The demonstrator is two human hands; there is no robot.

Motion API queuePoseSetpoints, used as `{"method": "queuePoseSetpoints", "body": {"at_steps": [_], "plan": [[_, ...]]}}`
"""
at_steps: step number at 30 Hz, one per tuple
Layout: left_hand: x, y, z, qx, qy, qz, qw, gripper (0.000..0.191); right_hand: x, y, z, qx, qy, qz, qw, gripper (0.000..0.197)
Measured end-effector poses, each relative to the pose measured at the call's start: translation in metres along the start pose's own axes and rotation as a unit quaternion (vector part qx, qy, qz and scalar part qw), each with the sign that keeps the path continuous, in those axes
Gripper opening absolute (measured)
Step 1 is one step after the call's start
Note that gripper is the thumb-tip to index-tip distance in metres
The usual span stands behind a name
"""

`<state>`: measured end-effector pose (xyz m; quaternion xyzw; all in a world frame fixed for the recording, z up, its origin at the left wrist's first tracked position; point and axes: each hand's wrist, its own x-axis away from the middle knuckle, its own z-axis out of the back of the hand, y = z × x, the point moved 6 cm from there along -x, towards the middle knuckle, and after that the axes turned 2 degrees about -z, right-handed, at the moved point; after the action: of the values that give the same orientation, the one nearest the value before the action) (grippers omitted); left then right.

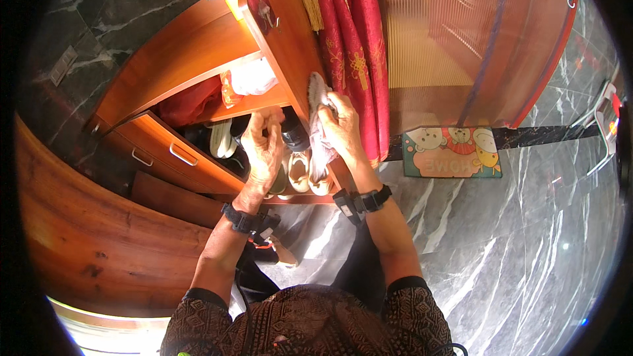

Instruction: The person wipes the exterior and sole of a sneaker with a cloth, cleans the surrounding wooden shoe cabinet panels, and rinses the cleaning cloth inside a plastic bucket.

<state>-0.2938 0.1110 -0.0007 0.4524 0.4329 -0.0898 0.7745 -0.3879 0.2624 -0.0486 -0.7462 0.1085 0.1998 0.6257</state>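
My right hand (342, 126) grips a greyish cloth (317, 109), which hangs along the front edge of the wooden shoe cabinet's side panel (284, 34). The cloth's lower end reaches down to a pair of beige shoes (298, 173) on the bottom shelf. To the left, my left hand (264, 146) is raised before the cabinet opening with its fingers curled. Whether anything sits in those fingers is hidden. Just behind it are black shoes (294, 132), and white shoes (222, 138) stand further left inside.
A cabinet door (183, 151) with a metal handle stands ajar at left. Bags (252, 76) fill the shelf above. A red curtain (353, 59) hangs right of the cabinet, near a printed doormat (452, 153). A wooden furniture surface (109, 237) curves along my left.
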Motion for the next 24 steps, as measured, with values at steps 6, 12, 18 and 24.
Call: {"method": "queuePoseSetpoints", "body": {"at_steps": [6, 12, 18, 24], "plan": [[0.028, 0.010, -0.045, -0.222, 0.026, -0.155, 0.962, 0.047, 0.025, 0.065, -0.006, -0.029, 0.118, 0.084, 0.989, 0.030], [0.118, -0.070, -0.095, -0.050, -0.002, 0.101, 0.994, 0.042, 0.098, 0.254, 0.022, 0.075, 0.102, -0.126, 0.984, 0.039], [0.157, -0.157, -0.123, -0.133, -0.123, 0.159, 0.971, 0.033, 0.182, 0.431, 0.047, 0.110, 0.083, -0.304, 0.943, 0.041], [0.173, -0.198, -0.112, -0.048, -0.115, 0.255, 0.959, 0.024, 0.196, 0.470, 0.026, 0.180, 0.099, -0.293, 0.934, 0.035]]}}
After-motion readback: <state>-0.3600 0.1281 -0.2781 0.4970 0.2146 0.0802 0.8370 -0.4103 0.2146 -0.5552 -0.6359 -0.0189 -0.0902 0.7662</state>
